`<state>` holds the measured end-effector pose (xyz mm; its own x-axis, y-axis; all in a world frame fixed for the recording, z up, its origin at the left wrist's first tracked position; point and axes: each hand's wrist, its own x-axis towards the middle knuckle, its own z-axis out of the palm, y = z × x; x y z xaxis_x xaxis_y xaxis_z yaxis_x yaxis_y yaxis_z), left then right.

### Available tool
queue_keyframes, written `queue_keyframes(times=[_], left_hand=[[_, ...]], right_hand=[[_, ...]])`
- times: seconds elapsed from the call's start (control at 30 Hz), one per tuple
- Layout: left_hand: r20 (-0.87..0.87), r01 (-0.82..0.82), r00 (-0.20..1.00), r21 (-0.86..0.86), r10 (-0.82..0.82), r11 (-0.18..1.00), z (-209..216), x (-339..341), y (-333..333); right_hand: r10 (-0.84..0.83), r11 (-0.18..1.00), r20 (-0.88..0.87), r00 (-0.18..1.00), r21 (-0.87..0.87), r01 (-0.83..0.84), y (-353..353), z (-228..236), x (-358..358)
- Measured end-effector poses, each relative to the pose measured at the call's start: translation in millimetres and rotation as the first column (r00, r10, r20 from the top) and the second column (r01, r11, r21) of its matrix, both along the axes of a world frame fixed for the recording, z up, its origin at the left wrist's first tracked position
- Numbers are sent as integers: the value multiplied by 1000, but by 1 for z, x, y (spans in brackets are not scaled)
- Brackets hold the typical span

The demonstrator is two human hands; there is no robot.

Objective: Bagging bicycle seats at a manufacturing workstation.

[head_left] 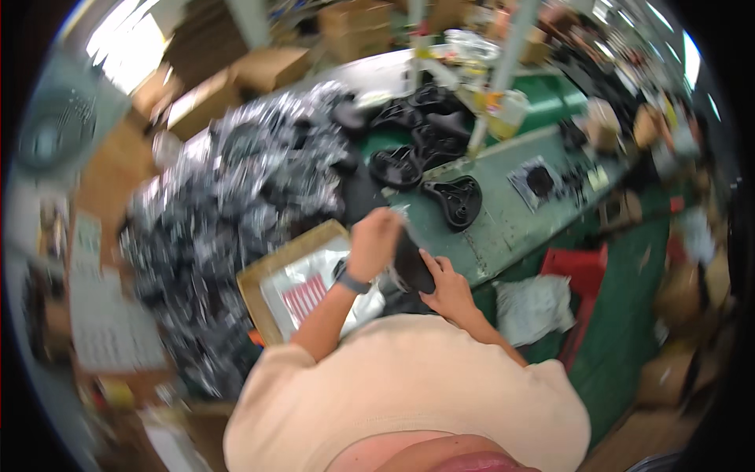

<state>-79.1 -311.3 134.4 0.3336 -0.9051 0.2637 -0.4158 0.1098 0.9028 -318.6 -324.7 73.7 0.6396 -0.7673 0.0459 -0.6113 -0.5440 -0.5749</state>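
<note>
Left hand (374, 242): closed at the upper left edge of a black saddle (410, 266); blur obscures its exact hold. Right hand (450, 290): fingers curled, gripping the saddle's lower right edge. Saddle position: between both hands. Left: open carton (250, 300). Ahead: table (499, 240) bearing other saddles (459, 206).

The right grip (448, 293) holds what seems a black saddle (412, 266), left grip (376, 239) against it.

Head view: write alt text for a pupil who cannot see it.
The left hand and right hand hold a dark saddle-like item near a green bench bearing black saddles. To the left lie an open carton and a shiny heap.
</note>
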Motion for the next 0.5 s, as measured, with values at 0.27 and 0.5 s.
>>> queue_keyframes(times=[0.27,0.5], left_hand=[[-10,321,947,-46,-322,946,-43,-60,10],[-354,-319,861,182,365,930,-91,16,57]], right_hand=[[3,933,327,945,338,-120,-17,-144,-5],[-528,633,344,776,769,90,-49,-51,47]])
